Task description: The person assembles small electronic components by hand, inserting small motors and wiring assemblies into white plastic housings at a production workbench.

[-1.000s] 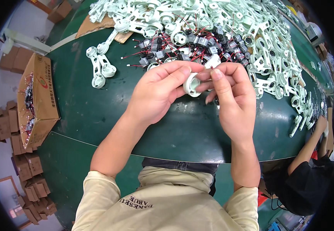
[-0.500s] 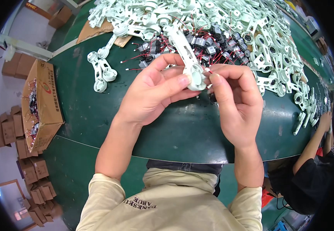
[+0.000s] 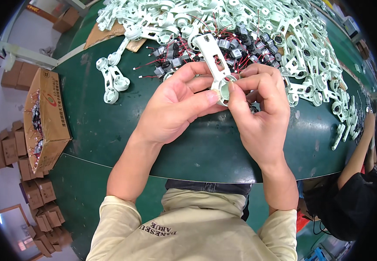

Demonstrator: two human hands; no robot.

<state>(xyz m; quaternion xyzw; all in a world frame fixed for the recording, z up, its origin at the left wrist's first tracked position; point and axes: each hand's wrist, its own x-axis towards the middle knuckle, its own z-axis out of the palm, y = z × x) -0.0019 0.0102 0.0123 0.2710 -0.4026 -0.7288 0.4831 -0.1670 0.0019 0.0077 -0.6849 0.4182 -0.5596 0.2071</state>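
Over the near part of the table, my left hand [image 3: 171, 106] is closed round a pale green plastic housing [image 3: 214, 56], a long slotted arm with a round cup at its lower end. The left thumb presses against the cup's rim. My right hand [image 3: 260, 102] is closed, its thumb and forefinger pinching at the right side of that cup. Beneath the curled right fingers shows a bit of a dark, round motor-like part [image 3: 253, 108]; most of it is hidden. Just beyond both hands lies a heap of small grey and black motors [image 3: 236, 53] with red wires.
Many pale green housings [image 3: 306, 56] are piled at the back and right of the green table [image 3: 184, 156]. A few joined ones [image 3: 112, 80] lie at left. A cardboard box [image 3: 53, 117] of motors stands at the left edge. Another person's arm [image 3: 360, 148] reaches in at right.
My right fingers have moved left and closer against the cup. The red wire seen at the fingertips is now hidden. The housing has tilted, turning its cup's opening more into view.
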